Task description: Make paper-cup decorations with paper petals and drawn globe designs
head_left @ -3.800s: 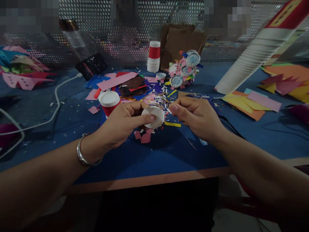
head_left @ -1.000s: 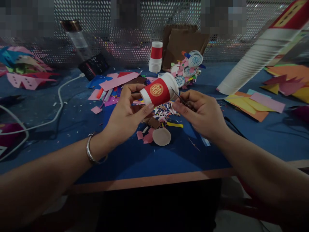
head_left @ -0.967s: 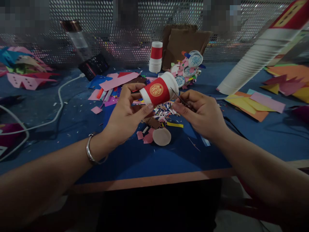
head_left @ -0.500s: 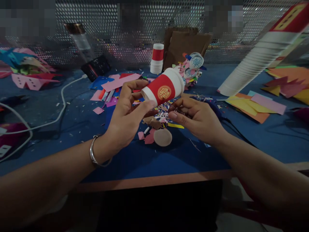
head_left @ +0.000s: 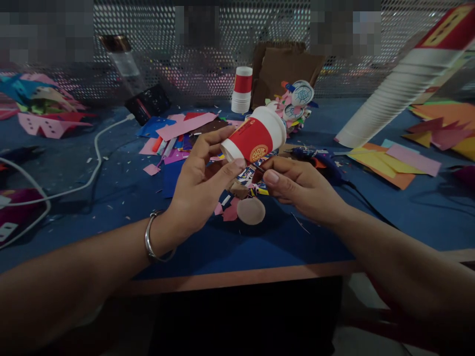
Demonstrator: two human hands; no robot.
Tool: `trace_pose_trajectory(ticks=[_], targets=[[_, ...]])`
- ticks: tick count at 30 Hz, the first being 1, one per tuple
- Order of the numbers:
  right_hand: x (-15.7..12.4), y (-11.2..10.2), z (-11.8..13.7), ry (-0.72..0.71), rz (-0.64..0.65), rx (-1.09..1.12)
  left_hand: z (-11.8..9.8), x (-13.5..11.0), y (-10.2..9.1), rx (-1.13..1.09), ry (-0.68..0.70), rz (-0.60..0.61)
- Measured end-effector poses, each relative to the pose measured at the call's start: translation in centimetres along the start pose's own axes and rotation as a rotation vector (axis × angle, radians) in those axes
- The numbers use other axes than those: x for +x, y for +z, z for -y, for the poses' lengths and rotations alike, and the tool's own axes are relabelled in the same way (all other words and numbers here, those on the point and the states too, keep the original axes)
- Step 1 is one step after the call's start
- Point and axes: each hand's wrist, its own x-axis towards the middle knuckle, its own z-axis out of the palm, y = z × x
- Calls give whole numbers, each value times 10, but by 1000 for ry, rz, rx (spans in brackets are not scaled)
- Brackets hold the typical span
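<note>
Between thumb and fingers, my left hand (head_left: 202, 180) grips a red and white paper cup (head_left: 254, 136), tilted on its side with the rim toward the upper right. A gold emblem shows on its red band. Just below the cup, my right hand (head_left: 300, 180) is closed in a pinch on a thin dark object (head_left: 257, 168), too small to make out. Its tip points at the underside of the cup; whether it touches is unclear. Under both hands lie paper scraps (head_left: 245, 175), a brown crumpled piece (head_left: 237, 189) and a round cardboard disc (head_left: 251, 211).
A long stack of paper cups (head_left: 397, 84) leans at right, beside coloured paper sheets (head_left: 393, 163). A glue gun (head_left: 322, 160) with a black cord lies behind my right hand. Farther back are a shorter cup stack (head_left: 242, 90) and cardboard (head_left: 289, 71). A white cable (head_left: 97, 148) runs at left.
The cup has turned in my left hand, so its emblem sits lower and small print shows above. My right hand has moved slightly, its thin object now nearer the cup's base end.
</note>
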Motion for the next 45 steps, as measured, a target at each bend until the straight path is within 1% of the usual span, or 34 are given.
trace_pose_trajectory(ticks=[5,9,15,18,21,29,35,45], targets=[[0,2,0,-19,15,55,3,1,1,43,55,-33],[1,4,1,-41,23,88,11,4,-1,32,99,-39],[1,5,-1,-45,21,83,24,8,-10,113,249,-21],[0,5,-1,-26,19,87,26,8,-10,177,323,-43],[0,4,-1,-15,20,94,28,7,-9,191,372,-81],[-1,6,-3,13,25,122,30,8,-8,215,389,-118],[-1,7,-2,18,38,142,31,6,-7,197,390,-126],[0,7,0,22,38,141,29,7,-9,254,404,-114]])
